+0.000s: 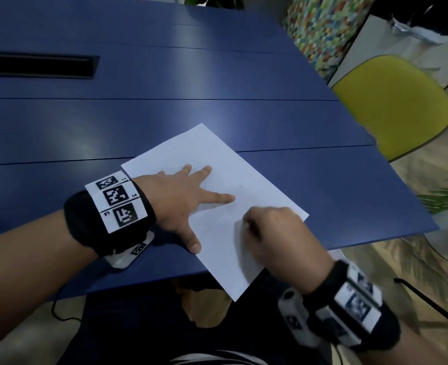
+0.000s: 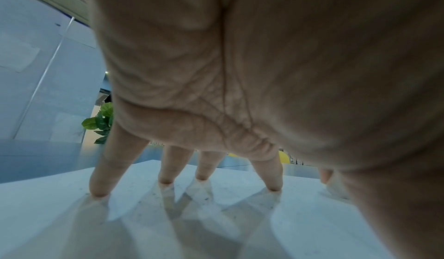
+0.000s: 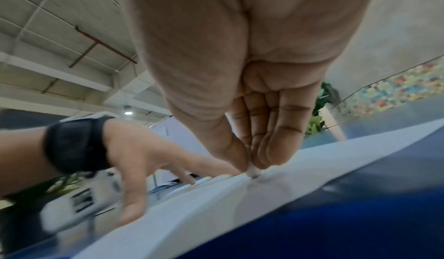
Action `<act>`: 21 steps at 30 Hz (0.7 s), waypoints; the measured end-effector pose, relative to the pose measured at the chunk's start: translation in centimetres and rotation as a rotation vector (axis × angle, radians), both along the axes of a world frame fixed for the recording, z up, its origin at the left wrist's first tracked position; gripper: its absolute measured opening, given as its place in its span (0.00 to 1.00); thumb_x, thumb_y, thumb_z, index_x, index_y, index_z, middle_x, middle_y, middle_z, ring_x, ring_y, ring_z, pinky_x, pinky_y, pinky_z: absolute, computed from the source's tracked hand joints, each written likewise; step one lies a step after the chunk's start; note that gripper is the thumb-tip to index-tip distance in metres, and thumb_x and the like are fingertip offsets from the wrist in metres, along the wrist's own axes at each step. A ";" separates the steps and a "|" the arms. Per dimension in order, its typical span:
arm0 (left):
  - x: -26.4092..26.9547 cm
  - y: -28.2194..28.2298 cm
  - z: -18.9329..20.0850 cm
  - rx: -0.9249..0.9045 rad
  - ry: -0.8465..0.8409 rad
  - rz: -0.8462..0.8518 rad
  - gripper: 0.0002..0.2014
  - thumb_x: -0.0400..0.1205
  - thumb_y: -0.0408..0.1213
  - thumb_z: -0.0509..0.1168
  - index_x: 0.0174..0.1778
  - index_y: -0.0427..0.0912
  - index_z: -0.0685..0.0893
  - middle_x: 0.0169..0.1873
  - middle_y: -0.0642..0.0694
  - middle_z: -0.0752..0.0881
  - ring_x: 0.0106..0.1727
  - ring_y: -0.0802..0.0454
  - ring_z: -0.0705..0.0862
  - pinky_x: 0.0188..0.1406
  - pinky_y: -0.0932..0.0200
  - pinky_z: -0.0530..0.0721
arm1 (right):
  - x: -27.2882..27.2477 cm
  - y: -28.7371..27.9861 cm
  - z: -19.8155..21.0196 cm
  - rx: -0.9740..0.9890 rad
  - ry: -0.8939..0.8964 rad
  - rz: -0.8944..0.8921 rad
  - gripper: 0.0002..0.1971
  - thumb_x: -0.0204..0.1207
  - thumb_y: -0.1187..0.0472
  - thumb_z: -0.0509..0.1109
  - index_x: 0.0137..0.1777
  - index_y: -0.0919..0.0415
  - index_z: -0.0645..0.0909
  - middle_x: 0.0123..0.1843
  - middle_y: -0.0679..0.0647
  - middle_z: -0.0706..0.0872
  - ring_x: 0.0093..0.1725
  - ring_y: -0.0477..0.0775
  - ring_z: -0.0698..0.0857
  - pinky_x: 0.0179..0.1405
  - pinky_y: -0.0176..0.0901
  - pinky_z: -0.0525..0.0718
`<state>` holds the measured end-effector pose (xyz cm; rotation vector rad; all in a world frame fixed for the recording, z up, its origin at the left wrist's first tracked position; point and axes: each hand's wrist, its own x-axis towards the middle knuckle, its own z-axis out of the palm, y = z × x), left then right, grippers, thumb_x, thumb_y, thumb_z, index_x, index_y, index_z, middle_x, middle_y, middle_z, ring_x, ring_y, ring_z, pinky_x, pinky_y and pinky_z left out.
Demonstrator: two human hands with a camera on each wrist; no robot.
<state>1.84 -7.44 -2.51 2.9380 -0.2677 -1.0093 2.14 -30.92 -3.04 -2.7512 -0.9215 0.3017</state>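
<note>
Paper (image 1: 244, 175) lies slantwise on the blue table (image 1: 165, 114), pinned by the spread left hand (image 1: 175, 204); just right of it, the right hand (image 1: 278, 235) pinches a small white stub (image 3: 251, 171), tip touching the paper.

One sheet (image 1: 244, 175) — one pen (image 3: 252, 171) — one chair (image 1: 394, 106).

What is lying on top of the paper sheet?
The left hand presses the paper with spread fingers; the right hand pinches a small white tool onto it. Fingers hide most of the tool.
</note>
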 end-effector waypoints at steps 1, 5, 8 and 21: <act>0.0 0.0 -0.1 -0.001 -0.003 0.002 0.61 0.65 0.76 0.78 0.77 0.93 0.34 0.90 0.51 0.26 0.92 0.35 0.34 0.86 0.21 0.51 | -1.5 0.7 0.1 -0.020 0.036 0.068 0.07 0.83 0.58 0.61 0.47 0.56 0.80 0.44 0.52 0.87 0.46 0.60 0.85 0.47 0.54 0.83; -0.1 0.0 0.0 0.009 -0.015 -0.004 0.61 0.65 0.76 0.78 0.77 0.93 0.33 0.90 0.51 0.27 0.92 0.36 0.35 0.87 0.23 0.51 | -1.8 0.7 0.0 -0.026 0.088 0.135 0.06 0.84 0.57 0.62 0.47 0.55 0.79 0.44 0.51 0.86 0.46 0.59 0.84 0.46 0.52 0.82; -0.1 0.0 0.2 0.010 -0.012 -0.013 0.61 0.66 0.75 0.78 0.77 0.92 0.33 0.90 0.51 0.27 0.92 0.36 0.34 0.88 0.24 0.49 | 2.8 -2.1 0.0 0.065 0.010 -0.096 0.09 0.83 0.53 0.65 0.51 0.52 0.86 0.42 0.46 0.90 0.46 0.53 0.88 0.47 0.52 0.87; 1.0 -1.0 0.6 -0.032 -0.055 -0.057 0.47 0.80 0.68 0.70 0.79 0.91 0.36 0.91 0.50 0.30 0.92 0.34 0.36 0.88 0.23 0.44 | 2.0 -6.4 0.0 0.194 0.083 -0.120 0.07 0.83 0.49 0.72 0.49 0.48 0.90 0.37 0.37 0.90 0.44 0.37 0.88 0.40 0.26 0.80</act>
